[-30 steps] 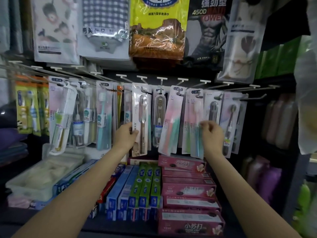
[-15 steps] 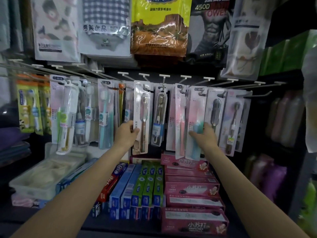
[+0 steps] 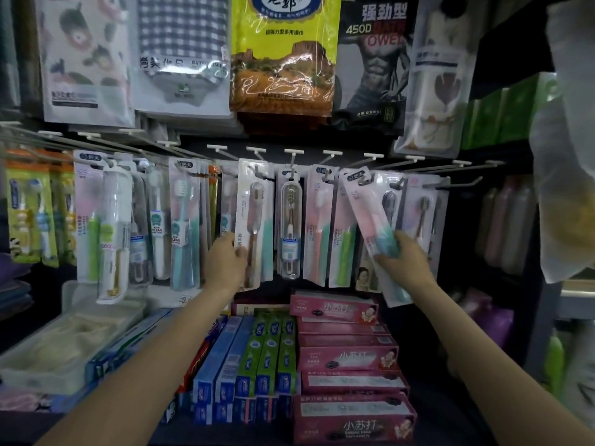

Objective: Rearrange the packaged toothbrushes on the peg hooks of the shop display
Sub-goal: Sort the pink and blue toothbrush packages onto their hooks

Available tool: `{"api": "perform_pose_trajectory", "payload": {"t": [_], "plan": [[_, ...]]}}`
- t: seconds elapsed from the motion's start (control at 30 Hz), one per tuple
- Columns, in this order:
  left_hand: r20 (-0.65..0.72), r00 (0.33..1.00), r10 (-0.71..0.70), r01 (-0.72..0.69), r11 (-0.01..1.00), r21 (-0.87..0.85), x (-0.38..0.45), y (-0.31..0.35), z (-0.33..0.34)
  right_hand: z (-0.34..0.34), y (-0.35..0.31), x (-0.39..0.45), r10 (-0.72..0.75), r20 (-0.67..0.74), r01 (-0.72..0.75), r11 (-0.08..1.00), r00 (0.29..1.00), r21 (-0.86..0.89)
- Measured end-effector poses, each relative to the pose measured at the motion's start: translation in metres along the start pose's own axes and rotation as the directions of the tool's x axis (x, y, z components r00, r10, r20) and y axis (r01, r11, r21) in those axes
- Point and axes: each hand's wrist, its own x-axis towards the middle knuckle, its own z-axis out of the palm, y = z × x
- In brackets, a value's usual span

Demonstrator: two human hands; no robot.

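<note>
Pink-teal toothbrush pack (image 3: 373, 233), tilted, gripped by right hand (image 3: 407, 262); left hand (image 3: 225, 262) pinches brown-brush pack (image 3: 251, 220).

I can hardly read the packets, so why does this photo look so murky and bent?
Head view: dim shop light, dark corners; glare streaks the yellow bag; the wide lens bows the hooks outward; edges smear, and the tilted toothbrush pack looks soft.

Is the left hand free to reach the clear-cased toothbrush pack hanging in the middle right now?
Probably not yet: the left hand grips the white toothbrush pack one hook over. The clear-cased pack hangs unobstructed right beside it, so once it lets go the way looks open.
</note>
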Motion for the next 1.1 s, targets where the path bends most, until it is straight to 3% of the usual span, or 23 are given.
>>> {"api": "perform_pose_trajectory", "payload": {"t": [0.1,0.2,0.27,0.37,0.5,0.53,0.6,0.63,0.7,0.77,0.83,0.93,1.03,1.1], "plan": [[-0.229,0.973,-0.009,0.015,1.000,0.025,-0.013,0.003,0.001,0.018,0.001,-0.006,0.018,0.100,-0.027,0.995,0.995,0.094],[-0.373,0.894,0.246,-0.220,0.969,0.112,-0.032,0.012,0.007,0.038,0.003,-0.010,0.034,0.191,-0.071,0.979,0.981,0.189],[-0.367,0.893,0.259,-0.251,0.965,0.068,-0.034,0.017,0.012,0.050,0.002,-0.015,0.025,0.225,-0.078,0.969,0.974,0.233],[-0.296,0.951,0.093,-0.142,0.979,-0.146,-0.025,0.017,0.018,0.059,0.000,-0.019,0.031,0.243,-0.107,0.946,0.970,0.307],[-0.310,0.948,0.076,-0.124,0.983,-0.138,-0.024,0.012,0.016,0.063,0.002,-0.019,0.033,0.271,-0.124,0.938,0.962,0.324],[-0.360,0.929,0.086,-0.136,0.984,-0.115,-0.026,0.014,0.014,0.065,0.005,-0.019,0.039,0.280,-0.127,0.944,0.959,0.305],[-0.408,0.878,0.250,-0.288,0.957,-0.036,-0.033,0.022,0.010,0.071,0.011,-0.020,0.033,0.293,-0.113,0.959,0.956,0.261],[-0.347,0.866,0.360,-0.388,0.922,-0.010,-0.035,0.029,0.010,0.074,0.012,-0.021,0.021,0.302,-0.101,0.962,0.953,0.254],[-0.084,0.885,0.457,-0.462,0.885,-0.051,-0.040,0.045,0.019,0.077,0.012,-0.022,-0.020,0.325,-0.069,0.963,0.946,0.259],[0.242,0.904,0.352,-0.319,0.933,-0.164,-0.040,0.060,0.031,0.078,0.008,-0.024,-0.063,0.341,-0.034,0.962,0.938,0.270],[0.443,0.858,0.260,-0.165,0.956,-0.242,-0.035,0.067,0.042,0.076,0.005,-0.024,-0.106,0.376,0.000,0.963,0.921,0.269],[0.422,0.869,0.256,-0.236,0.966,-0.100,-0.021,0.062,0.044,0.064,0.012,-0.019,-0.174,0.391,0.110,0.977,0.904,0.181],[0.343,0.902,0.263,-0.299,0.953,0.055,-0.005,0.056,0.031,0.054,0.022,-0.007,-0.093,0.104,0.083,0.992,0.990,0.095],[0.306,0.903,0.303,-0.354,0.927,0.126,0.002,0.056,0.023,0.057,0.024,0.002,-0.010,-0.021,0.011,0.998,1.000,0.058]]}}
